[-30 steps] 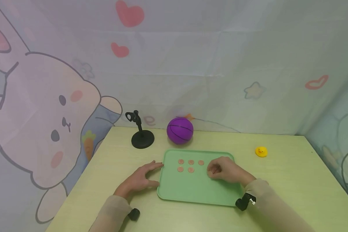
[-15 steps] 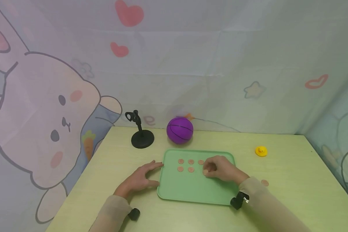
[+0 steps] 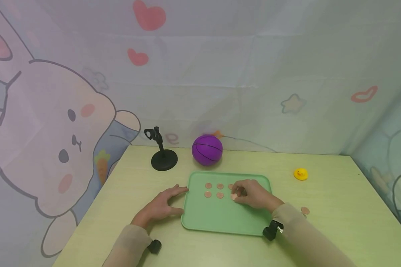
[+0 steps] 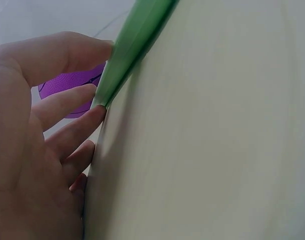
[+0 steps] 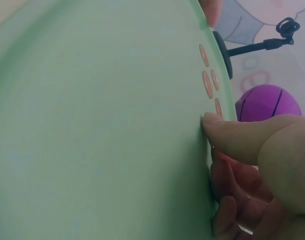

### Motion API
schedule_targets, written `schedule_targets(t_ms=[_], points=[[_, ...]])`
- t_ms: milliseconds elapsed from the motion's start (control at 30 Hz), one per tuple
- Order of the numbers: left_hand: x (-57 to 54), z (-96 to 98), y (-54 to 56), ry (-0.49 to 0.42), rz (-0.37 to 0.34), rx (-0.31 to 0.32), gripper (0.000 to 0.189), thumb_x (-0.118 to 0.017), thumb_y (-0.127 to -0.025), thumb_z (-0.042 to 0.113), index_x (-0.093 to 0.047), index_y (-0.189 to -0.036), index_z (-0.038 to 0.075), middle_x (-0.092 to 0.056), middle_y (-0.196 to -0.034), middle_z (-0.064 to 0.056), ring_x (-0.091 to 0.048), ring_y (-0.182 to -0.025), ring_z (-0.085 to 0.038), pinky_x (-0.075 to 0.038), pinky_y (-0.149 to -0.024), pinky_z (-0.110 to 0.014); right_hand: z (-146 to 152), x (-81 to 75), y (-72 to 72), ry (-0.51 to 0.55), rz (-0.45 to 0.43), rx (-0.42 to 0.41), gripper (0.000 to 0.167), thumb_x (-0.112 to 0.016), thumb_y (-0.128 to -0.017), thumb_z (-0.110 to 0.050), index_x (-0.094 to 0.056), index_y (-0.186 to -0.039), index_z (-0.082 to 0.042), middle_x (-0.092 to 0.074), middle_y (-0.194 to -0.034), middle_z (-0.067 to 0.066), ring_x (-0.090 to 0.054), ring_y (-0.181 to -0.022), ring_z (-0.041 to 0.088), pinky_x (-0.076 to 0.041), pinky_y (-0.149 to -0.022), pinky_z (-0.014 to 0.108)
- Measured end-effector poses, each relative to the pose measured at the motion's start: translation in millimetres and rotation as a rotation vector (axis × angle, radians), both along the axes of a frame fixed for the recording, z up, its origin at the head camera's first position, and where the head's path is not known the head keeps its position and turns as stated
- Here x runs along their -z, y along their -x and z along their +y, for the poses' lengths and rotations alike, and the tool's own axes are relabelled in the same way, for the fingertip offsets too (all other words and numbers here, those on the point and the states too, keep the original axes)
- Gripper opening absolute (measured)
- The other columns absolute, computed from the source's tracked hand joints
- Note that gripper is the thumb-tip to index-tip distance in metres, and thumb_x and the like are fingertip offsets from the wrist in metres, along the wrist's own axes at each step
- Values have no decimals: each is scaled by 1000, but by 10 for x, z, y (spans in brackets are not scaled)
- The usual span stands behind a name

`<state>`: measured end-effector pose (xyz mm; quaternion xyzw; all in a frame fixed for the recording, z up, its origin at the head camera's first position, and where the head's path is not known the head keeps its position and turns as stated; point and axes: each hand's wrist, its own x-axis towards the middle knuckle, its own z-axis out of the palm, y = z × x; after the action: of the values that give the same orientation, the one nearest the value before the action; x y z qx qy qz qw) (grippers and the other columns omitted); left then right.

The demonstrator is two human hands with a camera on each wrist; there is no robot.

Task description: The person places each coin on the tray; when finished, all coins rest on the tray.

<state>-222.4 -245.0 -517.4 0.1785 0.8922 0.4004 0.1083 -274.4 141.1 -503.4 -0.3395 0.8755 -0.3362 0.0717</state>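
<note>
A light green tray (image 3: 217, 220) lies on the table, with several copper-coloured coins (image 3: 219, 195) set out in two rows on its far part. My right hand (image 3: 254, 194) is over the tray, thumb and fingertips pinching one coin (image 3: 234, 196) low at the right end of the nearer row. One coin (image 3: 231, 186) of the far row is partly covered by those fingers. In the right wrist view the thumb (image 5: 232, 132) comes down at the tray surface. My left hand (image 3: 160, 205) rests at the tray's left side, fingers spread and touching the rim (image 4: 127, 50).
A black stand (image 3: 164, 160) and a purple ball (image 3: 207, 150) stand behind the tray. The yellow rubber duck (image 3: 301, 174) sits to the right. Just beyond my right sleeve lies a coin (image 3: 305, 210) on the table, with another piece beside it partly hidden.
My right hand has moved left across the tray with the coin, to the end of the nearer row. Coins on the right of the table have come out from behind the sleeve. The left hand stays put.
</note>
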Motion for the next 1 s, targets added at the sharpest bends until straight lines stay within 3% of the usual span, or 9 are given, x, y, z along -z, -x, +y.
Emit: schedule_targets(t_ms=[400,1000], points=[[7,2,7,-10,-6,-9,76,-84,-83,29,-56,-154,24,-37,-168,-13,-24,-159,-38,-20,-126,-66,-47,38,17,-37,12,66,7,-78,-94,-15,-72,-94,-13,-66,-84,-9,-59,-78,6,-52,-75,27],[8,16,5,-22,-12,-25,76,-85,-82,28,-57,-153,25,-36,-169,-15,-25,-159,-38,-19,-126,-66,-74,11,8,-60,-1,89,9,-78,-94,-18,-70,-97,-14,-61,-79,-8,-55,-74,8,-47,-73,28]])
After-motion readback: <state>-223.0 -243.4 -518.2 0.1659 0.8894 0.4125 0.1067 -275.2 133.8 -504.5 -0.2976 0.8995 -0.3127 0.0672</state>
